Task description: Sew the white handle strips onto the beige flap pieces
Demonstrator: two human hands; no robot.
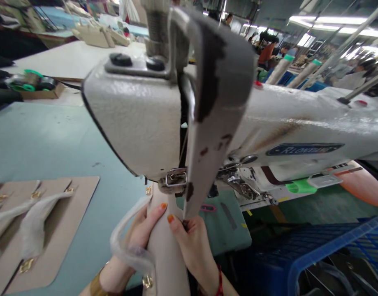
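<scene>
Left hand [139, 232] closed on the left edge of a pale bag panel [168, 259], thumb laid flat on top, fingers tucked out of sight beneath. Right hand [195, 246] closed on the right edge of the same panel, thumb on top, fingertips curled at the rim. Both grips firm, neither one released. Panel held between the two hands, long axis pointing straight away from the body, far end tucked under the metal foot [175, 179] of a grey-white sewing machine [136, 119]. Foot dead ahead of both grips, just beyond the thumbs, close but not touching them. Hands roughly level, left thumb a shade nearer the foot. Off the panel's left side, looping over the left wrist, a strap [128, 246] wrapped in clear film, fixed near the bottom by a brass fitting [147, 281]. Gold bracelet [96, 287] on the left wrist, red cord [220, 283] on the right. Underneath and to the left, a green table [37, 139], worn and flecked, carrying a pile of matching panels [62, 230] with wrapped straps and brass fittings. Further back, a cardboard tray [37, 91] of spools. Low on the right, a blue plastic crate [324, 246]. Behind the machine, two thread cones [279, 68] on stands, long white benches, strip lights overhead. Other people at work far off, too small to make out.
</scene>
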